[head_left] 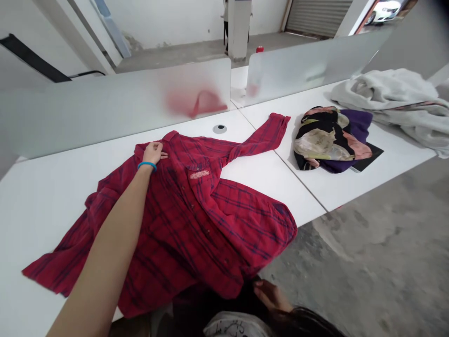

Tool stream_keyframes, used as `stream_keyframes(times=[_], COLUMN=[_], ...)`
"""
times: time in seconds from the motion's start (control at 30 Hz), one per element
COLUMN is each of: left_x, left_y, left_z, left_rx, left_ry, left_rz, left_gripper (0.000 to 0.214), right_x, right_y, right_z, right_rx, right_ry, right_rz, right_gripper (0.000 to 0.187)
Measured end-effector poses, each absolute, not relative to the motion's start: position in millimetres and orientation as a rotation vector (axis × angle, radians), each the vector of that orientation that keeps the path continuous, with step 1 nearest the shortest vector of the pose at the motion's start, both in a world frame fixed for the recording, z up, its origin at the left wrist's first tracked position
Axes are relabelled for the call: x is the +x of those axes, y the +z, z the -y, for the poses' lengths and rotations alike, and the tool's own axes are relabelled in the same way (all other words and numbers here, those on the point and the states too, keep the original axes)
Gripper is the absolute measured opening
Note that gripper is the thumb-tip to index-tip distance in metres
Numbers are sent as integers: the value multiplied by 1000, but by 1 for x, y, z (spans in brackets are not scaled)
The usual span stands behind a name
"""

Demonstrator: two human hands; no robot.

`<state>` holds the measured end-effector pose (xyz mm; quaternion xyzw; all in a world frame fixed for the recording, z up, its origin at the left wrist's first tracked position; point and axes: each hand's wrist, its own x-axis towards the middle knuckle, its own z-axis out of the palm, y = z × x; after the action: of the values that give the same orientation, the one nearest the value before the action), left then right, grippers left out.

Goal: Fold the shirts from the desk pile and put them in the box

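A red plaid shirt (182, 201) with dark blue lines lies spread on the white table, front side up. One sleeve stretches to the right, and the hem hangs over the near edge. My left hand (154, 153), with a blue band at the wrist, is closed at the collar, fingers pinching the cloth. Low in the view, my right hand (271, 296) is beside the shirt's bottom corner. Its fingers are bent together, and dark shadow hides what they hold, if anything. A pale oval patch (199, 174) sits on the shirt's chest.
To the right lies a bundled patterned cloth (326, 138) with purple fabric, over a flat black item (368, 157). Farther right is a heap of white fabric (403, 100). Frosted partitions (122, 100) line the table's back, with a round cable hole (220, 128) nearby.
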<state>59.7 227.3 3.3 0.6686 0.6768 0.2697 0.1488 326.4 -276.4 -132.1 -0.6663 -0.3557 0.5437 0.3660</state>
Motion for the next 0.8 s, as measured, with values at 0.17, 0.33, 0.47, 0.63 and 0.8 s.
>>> stream_keyframes(times=[0.17, 0.33, 0.47, 0.63, 0.8], left_x=[33, 13, -5, -24, -18], left_y=[15, 27, 36, 36, 39], left_z=[-202, -182, -176, -177, -184], left_rx=[2338, 2658, 2793, 2866, 2836], left_ry=[567, 334, 266, 150, 298], left_rz=[-1832, -1668, -1639, -1589, -1702], left_gripper=[28, 30, 35, 30, 36], right_x=[320, 284, 276, 283, 287], right_y=[-101, -87, -92, -87, -92], right_z=[269, 249, 239, 231, 242], right_rx=[-1599, -1394, -1560, -1575, -1465], right_ry=[1437, 1432, 1126, 1143, 1308], right_rz=[1115, 1215, 1159, 1247, 1298], right_gripper=[45, 45, 45, 33, 44])
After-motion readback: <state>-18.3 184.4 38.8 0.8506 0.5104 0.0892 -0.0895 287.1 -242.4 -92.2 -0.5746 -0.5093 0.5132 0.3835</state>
